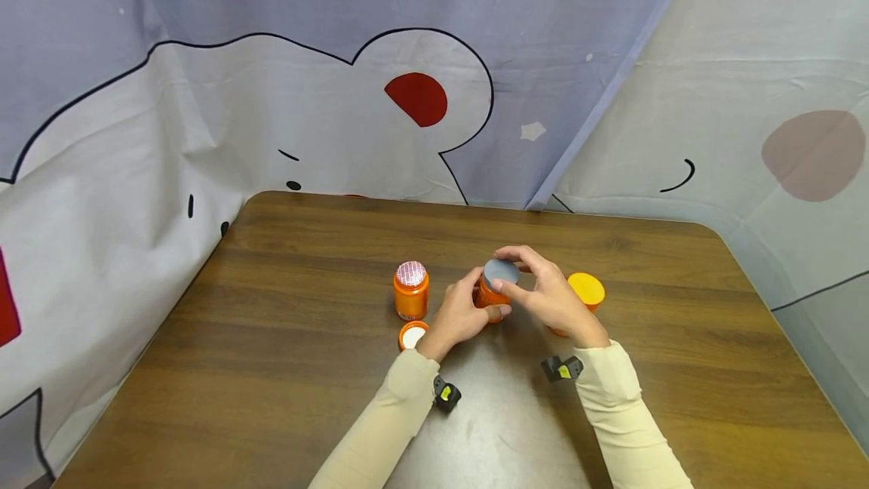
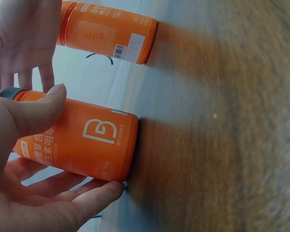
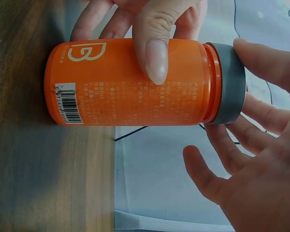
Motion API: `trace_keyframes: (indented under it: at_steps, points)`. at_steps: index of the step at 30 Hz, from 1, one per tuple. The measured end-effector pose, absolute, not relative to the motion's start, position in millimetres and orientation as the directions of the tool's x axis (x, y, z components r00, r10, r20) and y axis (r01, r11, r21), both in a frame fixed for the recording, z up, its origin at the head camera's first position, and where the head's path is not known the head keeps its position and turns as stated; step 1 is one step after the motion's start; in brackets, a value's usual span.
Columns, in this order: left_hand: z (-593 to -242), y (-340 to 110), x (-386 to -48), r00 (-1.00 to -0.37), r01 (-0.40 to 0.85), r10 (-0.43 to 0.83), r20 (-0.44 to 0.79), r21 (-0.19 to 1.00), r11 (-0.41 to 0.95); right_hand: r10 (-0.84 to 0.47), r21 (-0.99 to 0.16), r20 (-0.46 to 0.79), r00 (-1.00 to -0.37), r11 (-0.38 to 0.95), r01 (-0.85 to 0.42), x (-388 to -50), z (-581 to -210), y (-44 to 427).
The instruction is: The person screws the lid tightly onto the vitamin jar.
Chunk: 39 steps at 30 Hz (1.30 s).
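Observation:
An orange bottle [image 1: 486, 297] [image 2: 87, 135] [image 3: 130, 87] with a grey lid [image 1: 501, 273] [image 3: 228, 83] stands upright on the table. My left hand [image 1: 463, 312] [image 2: 43, 193] grips its body, thumb across the label and fingers around the far side. My right hand [image 1: 548, 294] [image 3: 266, 145] holds the grey lid between thumb and fingers, the lid sitting on the bottle's neck.
Left of the held bottle stands an open-topped-looking orange jar with a silvery seal [image 1: 410, 293]. An upturned orange lid with white lining [image 1: 413, 336] lies before it. A yellow-lidded orange bottle [image 1: 586, 290] stands behind my right hand. A patterned cloth [image 1: 305, 112] hangs beyond the wooden table [image 1: 305, 285].

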<state>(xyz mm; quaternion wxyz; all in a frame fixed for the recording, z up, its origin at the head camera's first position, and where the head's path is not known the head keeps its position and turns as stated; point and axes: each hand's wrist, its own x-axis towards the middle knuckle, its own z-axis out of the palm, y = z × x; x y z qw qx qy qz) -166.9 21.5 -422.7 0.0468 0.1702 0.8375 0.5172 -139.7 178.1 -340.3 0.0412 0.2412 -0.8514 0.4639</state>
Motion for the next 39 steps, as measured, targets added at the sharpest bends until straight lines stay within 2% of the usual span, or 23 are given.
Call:
trace_keyframes:
  at_steps: [8, 16, 28, 39]
  points:
    - [-421, 22, -167, -0.937, 0.242, 0.336, 0.101, 0.879, 0.412, -0.350, -0.742, 0.304, -0.886, 0.496, -0.451, -139, -340, 176]
    - [-423, 22, -167, -0.937, 0.246, 0.332, 0.109, 0.881, 0.404, -0.392, -0.763, 0.314, -0.865, 0.438, -0.475, -140, -342, 182]
    - [-423, 23, -169, -0.938, 0.238, 0.333, 0.100, 0.882, 0.407, -0.445, -0.788, 0.242, -0.862, 0.428, -0.442, -140, -341, 184]
    - [-424, 22, -168, -0.939, 0.233, 0.331, 0.096, 0.885, 0.403, -0.412, -0.732, 0.309, -0.857, 0.472, -0.491, -158, -371, 191]
